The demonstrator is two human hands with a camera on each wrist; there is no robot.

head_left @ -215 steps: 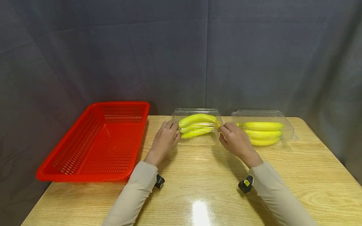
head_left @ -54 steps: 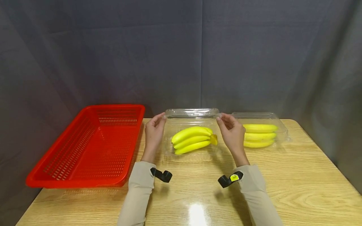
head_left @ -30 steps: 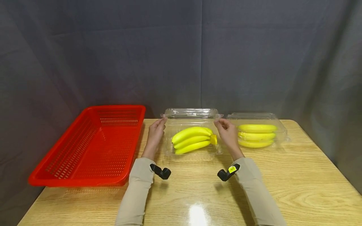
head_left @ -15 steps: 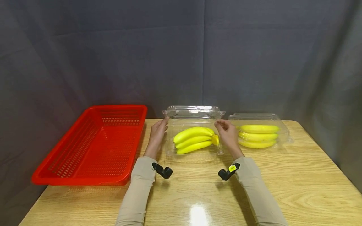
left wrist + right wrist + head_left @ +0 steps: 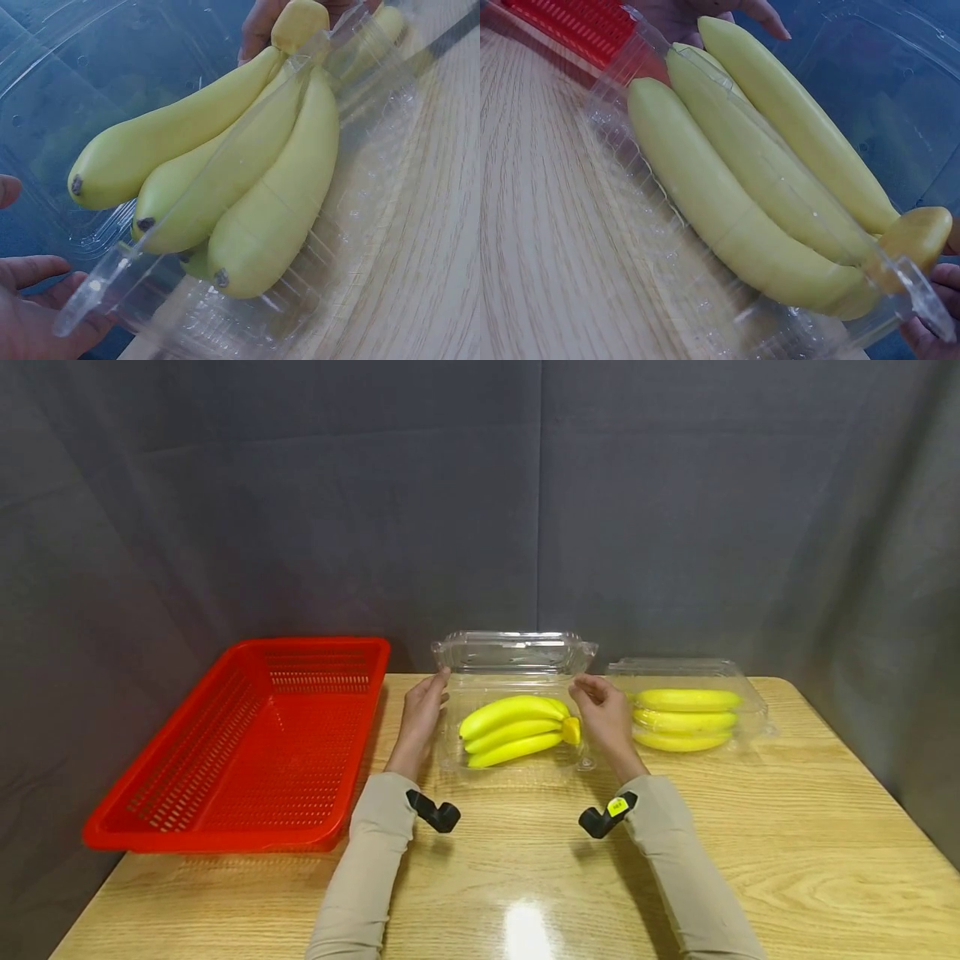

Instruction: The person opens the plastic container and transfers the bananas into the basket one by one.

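A clear plastic clamshell box [image 5: 517, 779] stands on the table with its lid [image 5: 513, 652] raised at the back. Inside lies a bunch of yellow bananas [image 5: 513, 732], stem [image 5: 571, 731] to the right. My left hand [image 5: 422, 714] is at the box's left side; in the left wrist view its fingers [image 5: 34, 270] and thumb are apart, close to a box corner. At the right side is my right hand [image 5: 606, 718], near the stem and the lid's lower edge. In the right wrist view its fingers [image 5: 926, 337] are partly hidden behind the box corner.
A red plastic basket [image 5: 232, 841] stands on the left of the wooden table [image 5: 525, 860]. To the right is a second clear box [image 5: 738, 672], its lid down over more bananas [image 5: 686, 721]. A grey curtain [image 5: 480, 510] hangs behind.
The box was shut several seconds ago; its lid was then lifted back by both hands. Since then the fingers have slid lower, off the lid's edge, and the lid has risen more upright.
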